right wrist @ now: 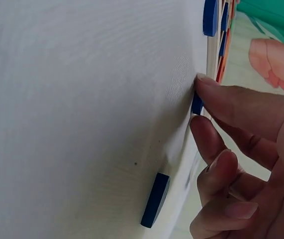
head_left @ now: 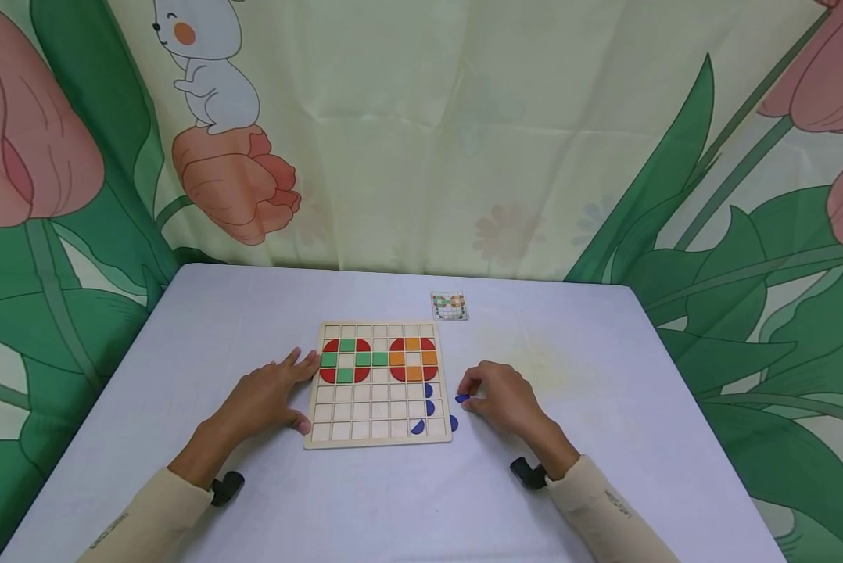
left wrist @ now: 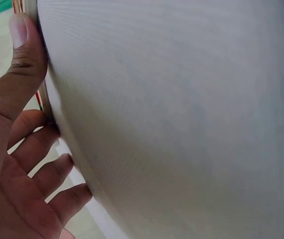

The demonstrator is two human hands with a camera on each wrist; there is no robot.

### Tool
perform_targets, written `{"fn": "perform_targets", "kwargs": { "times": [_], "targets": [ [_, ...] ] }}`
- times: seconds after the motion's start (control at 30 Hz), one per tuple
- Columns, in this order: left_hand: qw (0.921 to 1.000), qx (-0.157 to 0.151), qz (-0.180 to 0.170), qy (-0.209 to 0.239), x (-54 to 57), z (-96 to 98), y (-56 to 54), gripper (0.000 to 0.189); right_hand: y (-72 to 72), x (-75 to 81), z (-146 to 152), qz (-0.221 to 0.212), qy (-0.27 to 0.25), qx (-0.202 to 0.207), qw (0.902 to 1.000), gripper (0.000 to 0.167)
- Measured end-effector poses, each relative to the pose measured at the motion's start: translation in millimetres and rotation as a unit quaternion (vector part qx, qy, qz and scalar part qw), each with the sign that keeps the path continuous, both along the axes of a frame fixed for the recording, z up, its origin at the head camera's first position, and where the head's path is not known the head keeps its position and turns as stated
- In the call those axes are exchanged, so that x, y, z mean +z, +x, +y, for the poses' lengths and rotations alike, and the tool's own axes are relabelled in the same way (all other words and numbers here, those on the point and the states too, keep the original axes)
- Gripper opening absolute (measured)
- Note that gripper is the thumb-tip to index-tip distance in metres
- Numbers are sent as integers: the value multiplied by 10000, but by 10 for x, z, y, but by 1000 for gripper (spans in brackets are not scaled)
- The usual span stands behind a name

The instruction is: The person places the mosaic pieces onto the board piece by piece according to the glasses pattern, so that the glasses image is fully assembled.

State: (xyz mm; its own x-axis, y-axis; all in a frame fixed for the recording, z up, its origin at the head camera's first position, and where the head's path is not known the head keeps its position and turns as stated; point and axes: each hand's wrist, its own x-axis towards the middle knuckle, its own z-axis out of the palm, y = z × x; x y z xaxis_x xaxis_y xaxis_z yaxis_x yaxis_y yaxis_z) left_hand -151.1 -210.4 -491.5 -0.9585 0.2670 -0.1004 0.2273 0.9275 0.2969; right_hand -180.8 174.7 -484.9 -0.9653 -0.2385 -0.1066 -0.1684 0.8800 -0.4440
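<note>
A square wooden grid board point(head_left: 353, 429) lies on the table, with red, green and orange pieces set in its upper rows. Blue half-round pieces point(head_left: 430, 408) sit in its lower right cells, one of them tilted. With fingers and thumb spread, my left hand point(head_left: 263, 399) touches the board's left edge. Just right of the board, my right hand point(head_left: 502, 397) pinches a blue half-round piece point(right wrist: 197, 103) between thumb and finger, close to the tabletop. Another blue piece point(head_left: 453, 423) lies at the board's right edge. The right wrist view shows one more blue piece point(right wrist: 155, 200) on the cloth.
Behind the board's upper right corner lies a small pattern card point(head_left: 450, 306) printed with a coloured grid. A white cloth covers the table point(head_left: 365, 508). A curtain point(head_left: 421, 156) with flowers and a rabbit hangs behind the table's far edge.
</note>
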Motion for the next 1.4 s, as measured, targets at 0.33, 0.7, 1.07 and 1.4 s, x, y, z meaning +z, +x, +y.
{"fn": "perform_targets", "kwargs": {
  "times": [0.33,0.7,1.07,1.4],
  "targets": [
    [10000,-20,20,-41,15,6,7,120,-9,26,-2,-158,-368,473,9981,25],
    [9999,5,-73,-90,23,19,17,121,-7,96,-98,-91,-1149,1043,9878,14],
    [10000,-10,-21,-82,13,-1,8,121,-19,216,-472,-132,-1421,1455,9790,12],
    [9999,-49,-34,-97,-2,-19,-2,121,-74,236,-824,-71,-1374,2078,9685,14]
  ]
}}
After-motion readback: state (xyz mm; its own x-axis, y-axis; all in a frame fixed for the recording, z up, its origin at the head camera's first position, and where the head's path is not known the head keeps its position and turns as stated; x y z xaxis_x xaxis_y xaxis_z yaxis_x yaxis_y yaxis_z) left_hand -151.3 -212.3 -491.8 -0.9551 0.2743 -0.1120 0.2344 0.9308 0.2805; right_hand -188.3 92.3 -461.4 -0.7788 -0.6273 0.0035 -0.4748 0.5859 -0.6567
